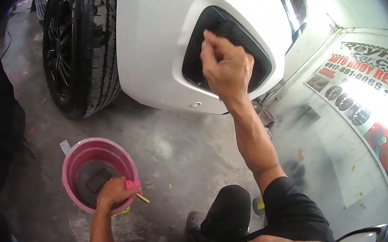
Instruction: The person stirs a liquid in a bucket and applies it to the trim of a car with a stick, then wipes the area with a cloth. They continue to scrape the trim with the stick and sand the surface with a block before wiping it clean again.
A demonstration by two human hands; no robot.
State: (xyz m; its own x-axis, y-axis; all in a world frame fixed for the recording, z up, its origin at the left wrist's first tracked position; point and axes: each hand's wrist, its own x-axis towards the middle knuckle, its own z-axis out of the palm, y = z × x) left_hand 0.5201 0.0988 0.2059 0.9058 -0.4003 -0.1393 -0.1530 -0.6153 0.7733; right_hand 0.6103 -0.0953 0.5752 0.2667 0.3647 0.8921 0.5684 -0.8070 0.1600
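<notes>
My left hand [112,192] is closed at the near right rim of a pink bucket [73,151], its fingers wrapped on a crumpled pink cloth [132,184]. A short pale wooden stick [143,198] juts out just below the cloth. Inside the bucket, a dark block-like thing [98,180] lies in murky water, partly behind the hand. My right hand [226,62] is raised with fingers curled and pinched, overlapping the dark recess [192,58] in a white car bumper [159,49]. I cannot tell what, if anything, sits in that pinch.
A black-rimmed tyre [89,51] stands left of the bumper. On the right, a printed car-repair banner [334,72] hangs on the pale wall. A small yellowish can [258,206] stands by my knee. Grey concrete floor [164,156] lies between bucket and wall.
</notes>
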